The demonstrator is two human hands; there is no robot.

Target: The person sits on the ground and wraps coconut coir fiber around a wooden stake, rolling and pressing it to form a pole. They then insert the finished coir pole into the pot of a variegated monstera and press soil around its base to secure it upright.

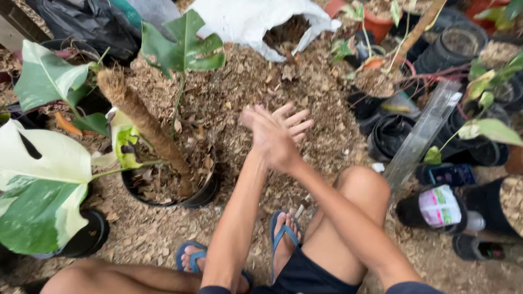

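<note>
My left hand [269,136] and my right hand [294,122] meet palm against palm in front of me, fingers spread, above a heap of brown bark mulch [245,87]. Neither hand holds anything. To the left of my hands stands a black pot [204,193] filled with bark chips, holding a plant with a brown coir pole [144,125] and split green leaves [182,46]. My knees and blue flip-flops [283,234] are below the hands.
A white sack [245,19] of mulch lies open at the back. Large white-and-green leaves [41,185] crowd the left. Empty black pots [389,136], a clear plastic strip [425,130], orange pots and a labelled bottle [438,207] sit on the right.
</note>
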